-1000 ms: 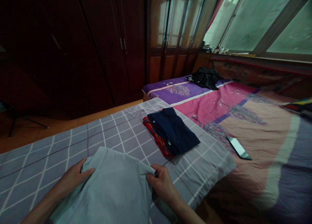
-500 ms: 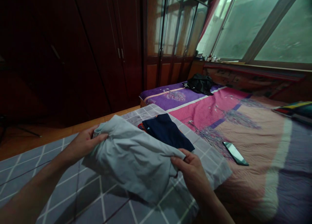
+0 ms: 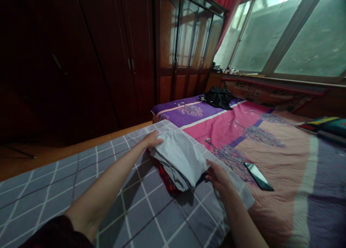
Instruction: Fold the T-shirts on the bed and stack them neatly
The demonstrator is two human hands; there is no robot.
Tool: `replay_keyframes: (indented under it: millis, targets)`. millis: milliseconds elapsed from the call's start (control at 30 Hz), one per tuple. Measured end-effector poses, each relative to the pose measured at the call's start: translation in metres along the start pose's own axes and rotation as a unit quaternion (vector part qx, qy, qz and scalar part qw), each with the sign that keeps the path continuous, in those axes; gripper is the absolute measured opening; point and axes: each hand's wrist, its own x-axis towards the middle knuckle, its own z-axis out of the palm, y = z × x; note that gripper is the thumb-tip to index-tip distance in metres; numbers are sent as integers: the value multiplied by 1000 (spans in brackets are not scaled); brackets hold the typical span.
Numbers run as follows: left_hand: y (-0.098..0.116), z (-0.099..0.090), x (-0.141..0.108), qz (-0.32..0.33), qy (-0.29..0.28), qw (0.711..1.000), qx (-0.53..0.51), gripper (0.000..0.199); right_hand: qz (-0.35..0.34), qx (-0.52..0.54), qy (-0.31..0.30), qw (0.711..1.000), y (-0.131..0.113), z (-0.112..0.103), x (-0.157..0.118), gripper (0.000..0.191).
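Just below the center of the frame, we see a folded pale gray garment [image 3: 181, 152] lying atop a stack on a checked worktop [image 3: 147, 210], flanked by two bare hands. Our left hand [image 3: 152, 140] rests at its upper left edge, partly open, the thumb over the cloth; our right hand [image 3: 219, 175], fingers half curled, touches its right corner. Whether either has a firm hold on the fabric, we cannot tell. Beneath it, we can make out a red patterned cloth [image 3: 165, 176] along the lower left side and a sliver of navy cloth [image 3: 200, 179] at lower right. To the right, a phone [image 3: 258, 176] lies on the colorful bed [image 3: 286, 165]; a black garment [image 3: 217, 97] sits heaped beyond, above center.
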Motion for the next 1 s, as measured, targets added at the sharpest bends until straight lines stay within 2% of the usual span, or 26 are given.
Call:
replay_keyframes:
  millis: [67, 133, 200, 267, 333, 400, 500, 567, 633, 700, 767, 867, 1000]
  targets:
    - [-13, 17, -6, -27, 2, 999, 39, 42, -16, -19, 7, 1000, 7, -1, -3, 34]
    - [-20, 22, -8, -48, 8, 996, 71, 37, -40, -39, 22, 998, 9, 0, -5, 56]
    - [-20, 20, -6, -56, 15, 994, 97, 29, -70, -51, 34, 996, 7, 1, -4, 73]
    - [-14, 15, -2, -52, 26, 991, 118, 22, -107, -75, 47, 990, 7, -2, -3, 80]
    - [-4, 12, 0, -36, 44, 989, 135, 22, -136, -160, 68, 975, 8, -9, -3, 82]
    - [9, 13, -3, -5, 63, 987, 150, 27, -165, -311, 103, 930, 10, -17, -4, 80]
    - [30, 22, -16, 72, 57, 983, 159, 31, -226, -477, 149, 836, 5, -16, -6, 62]
    - [42, 33, -30, 121, 35, 979, 159, 33, -305, -501, 137, 798, -4, -3, -2, 53]
    - [49, 44, -45, 152, 20, 975, 161, 40, -382, -516, 72, 764, -16, 22, 9, 48]
    - [51, 53, -58, 164, 20, 972, 168, 47, -416, -543, 1, 729, -27, 53, 25, 46]
    - [47, 59, -68, 166, 29, 971, 171, 48, -413, -573, -40, 707, -33, 83, 44, 43]
    - [37, 67, -76, 158, 31, 974, 157, 42, -396, -603, -52, 690, -27, 118, 69, 43]
    - [22, 81, -80, 146, 49, 981, 119, 42, -363, -643, -27, 674, -1, 136, 89, 53]
